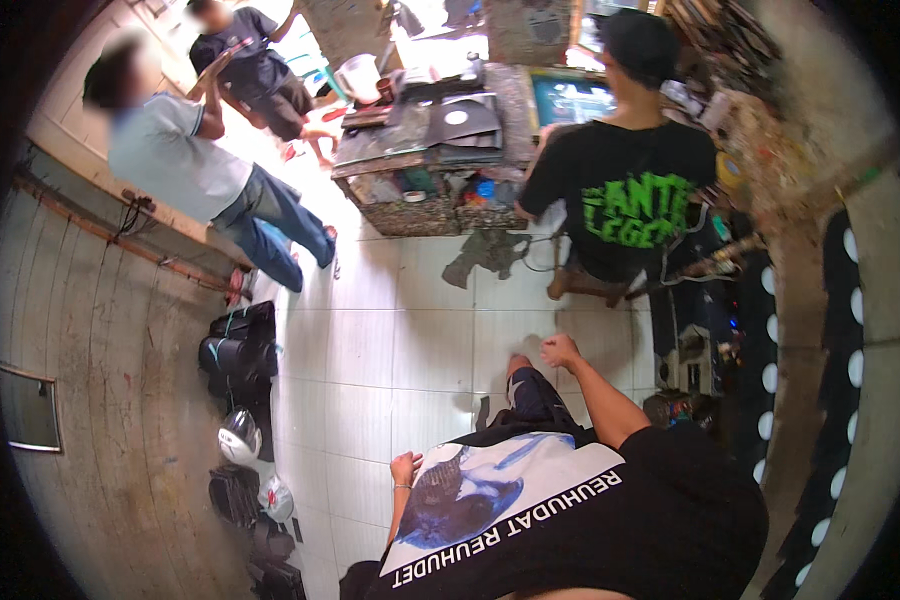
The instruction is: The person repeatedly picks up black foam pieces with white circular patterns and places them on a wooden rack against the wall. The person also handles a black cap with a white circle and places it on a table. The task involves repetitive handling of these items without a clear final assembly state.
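My left hand (405, 468) hangs low beside my black printed shirt (530, 500), its fingers loosely bent and apart. I see nothing in it, and a thin band circles its wrist. My right hand (561, 351) swings forward over the tiled floor (430, 340), with its fingers curled in and no object showing. Neither hand touches anything. One of my legs (532, 388) is stepping forward below the right hand. Ahead stands a cluttered worktable (435, 160) bearing a dark flat panel with a white disc (457, 118).
A person in a black shirt (620, 200) sits at the table's right on a stool. Two others, one in a light shirt (175, 155) and one in a dark shirt (240, 50), stand at far left. Black bags (240, 350) and a helmet (239, 437) line the left wall. A dark rag (485, 256) lies ahead.
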{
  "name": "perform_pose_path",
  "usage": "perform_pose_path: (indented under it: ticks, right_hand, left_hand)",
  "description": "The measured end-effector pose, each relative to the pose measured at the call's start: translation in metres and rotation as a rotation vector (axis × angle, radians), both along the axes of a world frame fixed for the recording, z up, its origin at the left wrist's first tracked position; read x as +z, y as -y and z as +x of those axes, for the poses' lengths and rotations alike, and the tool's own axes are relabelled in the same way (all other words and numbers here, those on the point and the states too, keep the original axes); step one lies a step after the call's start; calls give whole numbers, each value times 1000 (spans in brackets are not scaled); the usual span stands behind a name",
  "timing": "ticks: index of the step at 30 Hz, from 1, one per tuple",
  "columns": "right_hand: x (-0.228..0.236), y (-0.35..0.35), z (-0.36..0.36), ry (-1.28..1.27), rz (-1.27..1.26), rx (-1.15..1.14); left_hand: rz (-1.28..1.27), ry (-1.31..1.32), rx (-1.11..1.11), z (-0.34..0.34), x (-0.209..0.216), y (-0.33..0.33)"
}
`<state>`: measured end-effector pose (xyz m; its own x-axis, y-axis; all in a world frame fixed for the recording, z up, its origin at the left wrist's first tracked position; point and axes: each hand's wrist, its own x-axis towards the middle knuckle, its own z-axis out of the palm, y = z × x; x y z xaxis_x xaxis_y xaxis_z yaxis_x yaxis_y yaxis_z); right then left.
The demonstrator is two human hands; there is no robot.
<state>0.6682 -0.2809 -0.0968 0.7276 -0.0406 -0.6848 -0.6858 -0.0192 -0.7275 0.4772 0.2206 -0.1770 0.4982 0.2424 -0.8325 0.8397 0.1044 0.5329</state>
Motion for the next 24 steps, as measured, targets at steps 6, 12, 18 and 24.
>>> perform_pose_path:
  ticks: [6,12,18,24]
  right_hand:
    - [7,-64,234,-18,500,-285]
    - [19,-75,503,101,717,-804]
    - [24,-67,634,-90,471,-1273]
    - [49,-74,664,-192,294,-1151]
  left_hand:
    - [100,-102,-6,19,4,4]
    - [128,-237,117,113,116,29]
    - [167,-275,143,209,188,33]
    - [162,-197,92,309,215,18]
